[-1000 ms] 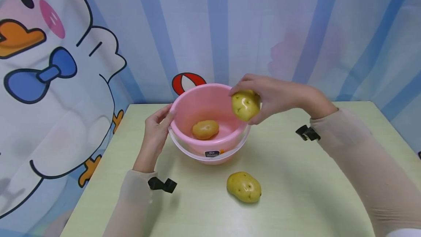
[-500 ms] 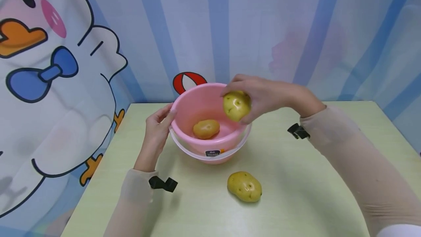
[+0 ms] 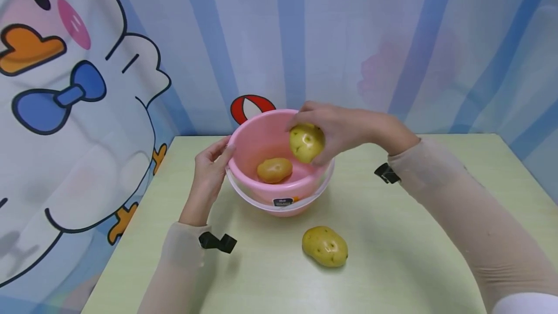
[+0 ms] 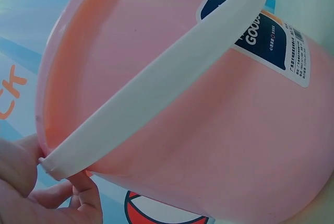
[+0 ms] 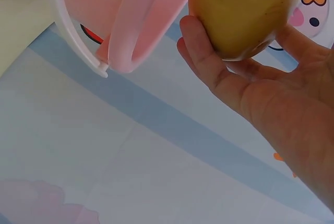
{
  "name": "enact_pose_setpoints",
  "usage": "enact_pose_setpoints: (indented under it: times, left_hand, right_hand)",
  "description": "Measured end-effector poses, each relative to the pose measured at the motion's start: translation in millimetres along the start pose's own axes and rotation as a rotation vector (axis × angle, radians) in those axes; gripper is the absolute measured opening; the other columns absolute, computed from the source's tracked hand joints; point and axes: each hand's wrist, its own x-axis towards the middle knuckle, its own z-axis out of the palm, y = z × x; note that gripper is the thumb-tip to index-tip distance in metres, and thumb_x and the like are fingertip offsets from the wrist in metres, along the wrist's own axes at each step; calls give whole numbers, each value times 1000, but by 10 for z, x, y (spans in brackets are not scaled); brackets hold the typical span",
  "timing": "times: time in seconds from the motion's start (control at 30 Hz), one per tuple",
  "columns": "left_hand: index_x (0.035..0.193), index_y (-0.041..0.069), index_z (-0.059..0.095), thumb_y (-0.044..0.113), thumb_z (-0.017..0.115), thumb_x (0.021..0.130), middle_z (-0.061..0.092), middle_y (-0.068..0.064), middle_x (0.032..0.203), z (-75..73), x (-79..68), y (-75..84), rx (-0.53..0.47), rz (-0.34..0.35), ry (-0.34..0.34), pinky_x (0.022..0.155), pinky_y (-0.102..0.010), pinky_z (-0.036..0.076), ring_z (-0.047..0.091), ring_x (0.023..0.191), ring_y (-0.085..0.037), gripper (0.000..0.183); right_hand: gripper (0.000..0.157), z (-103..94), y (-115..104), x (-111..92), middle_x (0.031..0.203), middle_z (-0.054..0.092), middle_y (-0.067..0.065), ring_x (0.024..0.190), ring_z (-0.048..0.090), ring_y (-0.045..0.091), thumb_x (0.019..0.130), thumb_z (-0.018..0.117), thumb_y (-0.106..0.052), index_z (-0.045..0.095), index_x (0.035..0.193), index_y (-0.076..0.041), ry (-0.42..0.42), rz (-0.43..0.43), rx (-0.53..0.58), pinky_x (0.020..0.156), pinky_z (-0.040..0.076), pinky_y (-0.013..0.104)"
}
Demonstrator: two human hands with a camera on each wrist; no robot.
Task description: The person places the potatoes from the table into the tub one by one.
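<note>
A pink bucket (image 3: 261, 127) with a white handle (image 4: 156, 85) stands on the table. My left hand (image 3: 210, 171) grips its left rim, thumb on the inner side; in the left wrist view the fingers curl at the handle's end. Over the bucket's right side my right hand (image 3: 337, 127) holds a yellow potato (image 3: 306, 143), fingers and thumb around it, as the right wrist view also shows with the potato (image 5: 242, 12). Inside the bucket lies a second potato (image 3: 274, 170). A third potato (image 3: 325, 246) rests on the table in front of the bucket.
The pale green table (image 3: 414, 236) reaches back to a blue striped curtain (image 3: 340, 38) with a cartoon duck printed on the left. A label (image 4: 271, 41) is stuck on the bucket's outer wall.
My right hand has moved left with its potato, from the bucket's right rim to over the opening. The left hand keeps its grip on the rim.
</note>
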Motion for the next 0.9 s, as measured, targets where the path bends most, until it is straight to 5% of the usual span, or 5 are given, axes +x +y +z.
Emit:
enact_pose_setpoints:
  times: [0.47,0.9]
  left_hand:
    - [141,11,57,30,64,99,56,-9,130,6,-13,18,6,1,-3,87,-24,55,57,110,-21,47]
    - [141,11,58,32,65,98,56,-9,130,6,-21,11,19,-8,6,87,-24,55,57,109,-21,48]
  right_hand:
    - [48,-48,-10,-23,123,50,9,107,50,24,83,74,-14,59,128,-11,11,60,-18,82,55,38]
    - [44,-11,26,-60,118,54,6,104,52,21,86,72,-12,59,128,-8,16,27,-10,81,54,35]
